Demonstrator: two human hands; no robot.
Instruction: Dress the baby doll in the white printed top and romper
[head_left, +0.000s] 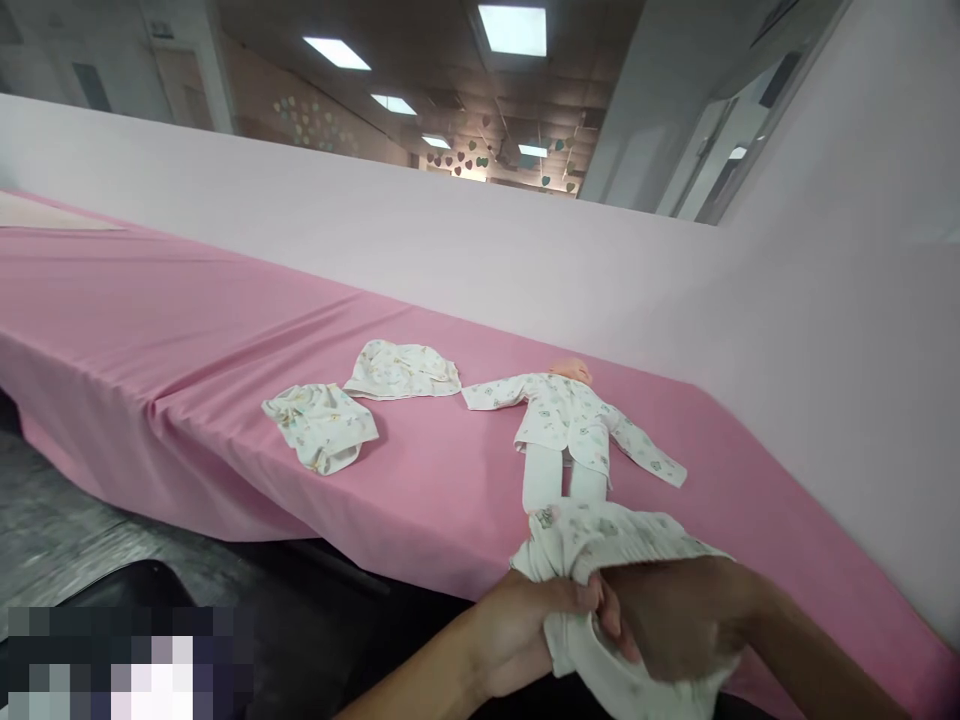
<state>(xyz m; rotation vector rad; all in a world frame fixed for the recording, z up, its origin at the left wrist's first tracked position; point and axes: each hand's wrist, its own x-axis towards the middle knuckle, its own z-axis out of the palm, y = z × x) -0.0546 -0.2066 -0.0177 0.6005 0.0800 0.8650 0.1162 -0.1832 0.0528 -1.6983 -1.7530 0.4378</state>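
A pair of white printed baby pants (630, 530) is bunched at the table's front edge. My left hand (525, 625) is closed on the pants' edge, thumb over the cloth and fingers curled. Into the wide opening reaches my right hand (682, 610); its fingers are mostly hidden by the cloth and by shadow. Just beyond the pants lies a baby doll (571, 370), on its back, head toward the wall. It wears a white printed jacket (566, 415), sleeves spread wide, and white leggings (542, 478). The pants cover where its feet would show.
Left of the doll lie a white printed garment (405, 370) and another folded one (322, 425). A pink cloth (442, 470) covers the long table, which meets a white wall (480, 250) with a window above. A black seat (127, 585) stands at lower left.
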